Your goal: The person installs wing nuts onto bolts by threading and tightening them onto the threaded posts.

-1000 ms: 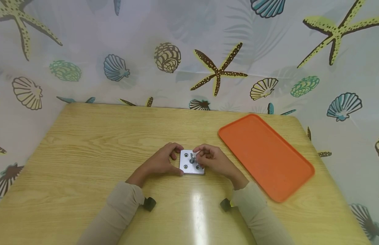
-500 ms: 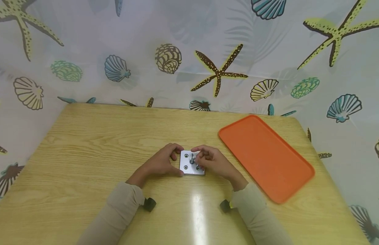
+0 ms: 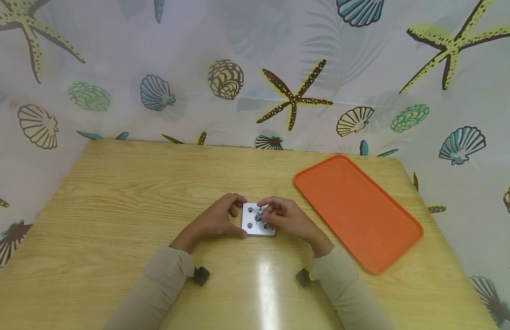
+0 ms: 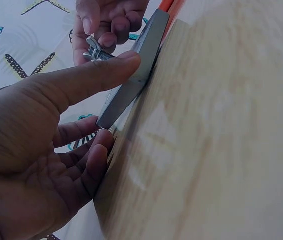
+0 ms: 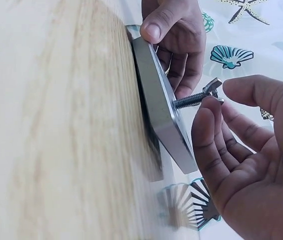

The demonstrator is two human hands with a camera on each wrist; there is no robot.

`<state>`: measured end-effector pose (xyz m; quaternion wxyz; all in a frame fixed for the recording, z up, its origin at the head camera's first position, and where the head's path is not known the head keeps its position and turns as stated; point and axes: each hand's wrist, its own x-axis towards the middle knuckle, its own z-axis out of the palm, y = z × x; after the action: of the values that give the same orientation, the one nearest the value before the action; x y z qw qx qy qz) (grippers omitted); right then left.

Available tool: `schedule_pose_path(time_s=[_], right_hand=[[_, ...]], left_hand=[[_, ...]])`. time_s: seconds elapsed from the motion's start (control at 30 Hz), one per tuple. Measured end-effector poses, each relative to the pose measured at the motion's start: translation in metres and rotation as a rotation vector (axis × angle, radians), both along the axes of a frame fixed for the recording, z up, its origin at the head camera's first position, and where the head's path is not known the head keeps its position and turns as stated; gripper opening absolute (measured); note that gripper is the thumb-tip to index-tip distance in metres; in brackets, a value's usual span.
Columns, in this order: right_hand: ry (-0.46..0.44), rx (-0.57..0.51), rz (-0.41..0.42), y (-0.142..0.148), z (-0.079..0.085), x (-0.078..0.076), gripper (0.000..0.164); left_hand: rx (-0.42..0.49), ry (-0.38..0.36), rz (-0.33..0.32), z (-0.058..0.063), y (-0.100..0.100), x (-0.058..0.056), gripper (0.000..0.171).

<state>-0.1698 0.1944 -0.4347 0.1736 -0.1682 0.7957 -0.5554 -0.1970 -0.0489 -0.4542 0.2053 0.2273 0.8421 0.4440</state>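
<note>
A square silver metal plate (image 3: pixel 255 231) with holes near its corners lies on the table. From its middle a wing screw (image 5: pixel 190 100) stands upright, part of its thread showing above the plate. My left hand (image 3: pixel 216 218) holds the plate by its left side, thumb on the near edge and fingers at the far edge. With thumb and fingers at its wings, my right hand (image 3: pixel 288 217) pinches the wing screw. In the left wrist view the wings of the wing screw (image 4: pixel 95 50) show between the two hands. The screw's lower end is hidden.
An orange tray (image 3: pixel 353 206) lies at an angle on the right of the wooden table (image 3: pixel 147 183). Behind the table hangs a cloth (image 3: pixel 189 55) printed with shells and starfish.
The right fingers have shifted slightly around the wing screw, the forefinger a little to the left, and the wings look slightly turned. The left hand and the plate stay in place.
</note>
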Motion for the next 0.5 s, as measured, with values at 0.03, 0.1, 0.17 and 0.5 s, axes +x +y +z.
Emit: schedule_pose_path(time_s=[0.03, 0.1, 0.17, 0.5], right_hand=[[-0.001, 0.000, -0.002, 0.0001, -0.0003, -0.0001, 0.030], [-0.006, -0.003, -0.005, 0.0007, -0.0008, -0.0003, 0.029], [-0.010, -0.005, -0.008, 0.0012, -0.0009, -0.0003, 0.028], [0.002, -0.001, -0.020, 0.0022, 0.0012, -0.0002, 0.024]], left_hand=[[-0.001, -0.001, 0.000, -0.0001, -0.0001, 0.0000, 0.080], [-0.002, -0.002, 0.001, -0.0003, -0.0001, 0.0000, 0.080], [-0.002, 0.000, 0.000, -0.0005, -0.0001, -0.0002, 0.080], [-0.002, 0.014, -0.003, -0.0018, 0.0003, -0.0010, 0.081]])
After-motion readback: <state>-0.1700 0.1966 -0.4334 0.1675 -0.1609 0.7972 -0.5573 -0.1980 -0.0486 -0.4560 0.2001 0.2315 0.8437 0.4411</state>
